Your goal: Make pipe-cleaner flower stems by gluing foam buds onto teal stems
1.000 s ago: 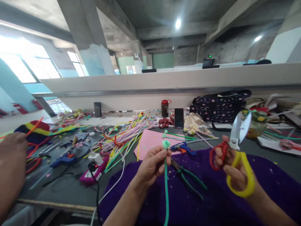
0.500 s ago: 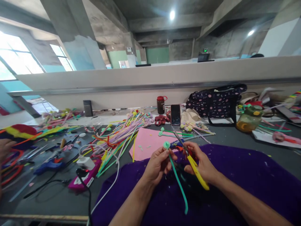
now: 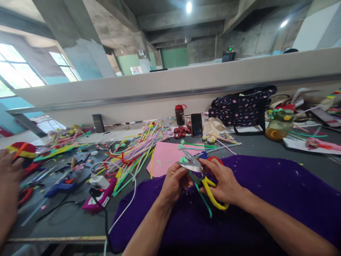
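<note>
My left hand (image 3: 172,183) pinches a green pipe-cleaner flower (image 3: 183,160) just under its small round head, and the stem (image 3: 206,206) hangs down to the right. My right hand (image 3: 225,181) grips scissors (image 3: 211,195) with yellow-wrapped handles. Their blades are spread and reach across the flower head, partly covering it; whether they touch it I cannot tell. Behind the scissors a blue object (image 3: 204,155) is mostly hidden. Both hands are above a dark purple cloth (image 3: 255,192).
Pink paper (image 3: 160,156) with green scraps lies beyond my hands. Many pipe-cleaner stems (image 3: 141,142) are heaped left of it. Nearer are a magenta power strip (image 3: 93,202), a white cable and a blue glue gun (image 3: 58,188). Another person's hand (image 3: 9,192) is at the far left.
The scissors have opened and their blades have swung left over the flower head. The other person's hand has come further into view at the left. The view has shifted slightly.
</note>
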{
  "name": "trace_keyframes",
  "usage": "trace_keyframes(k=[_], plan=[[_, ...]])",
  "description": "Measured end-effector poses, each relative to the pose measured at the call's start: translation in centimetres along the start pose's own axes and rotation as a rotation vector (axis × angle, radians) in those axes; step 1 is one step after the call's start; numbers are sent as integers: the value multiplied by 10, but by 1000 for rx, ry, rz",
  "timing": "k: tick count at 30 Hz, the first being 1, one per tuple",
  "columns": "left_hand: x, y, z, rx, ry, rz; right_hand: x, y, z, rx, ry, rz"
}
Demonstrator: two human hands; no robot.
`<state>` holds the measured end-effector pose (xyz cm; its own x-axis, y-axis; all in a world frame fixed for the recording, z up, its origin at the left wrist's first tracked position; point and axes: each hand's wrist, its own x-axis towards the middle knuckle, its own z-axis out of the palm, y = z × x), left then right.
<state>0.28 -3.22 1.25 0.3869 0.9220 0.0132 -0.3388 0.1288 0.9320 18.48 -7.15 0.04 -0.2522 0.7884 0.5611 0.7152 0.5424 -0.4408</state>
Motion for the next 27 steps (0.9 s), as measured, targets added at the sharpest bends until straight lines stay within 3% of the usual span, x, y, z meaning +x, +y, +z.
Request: trace_keyframes(k=[18, 27], plan=[[0, -2, 1, 78, 35, 36, -2, 5, 6, -58, 39, -41], [0, -1, 0, 68, 25, 48, -3, 4, 9, 16, 9, -40]])
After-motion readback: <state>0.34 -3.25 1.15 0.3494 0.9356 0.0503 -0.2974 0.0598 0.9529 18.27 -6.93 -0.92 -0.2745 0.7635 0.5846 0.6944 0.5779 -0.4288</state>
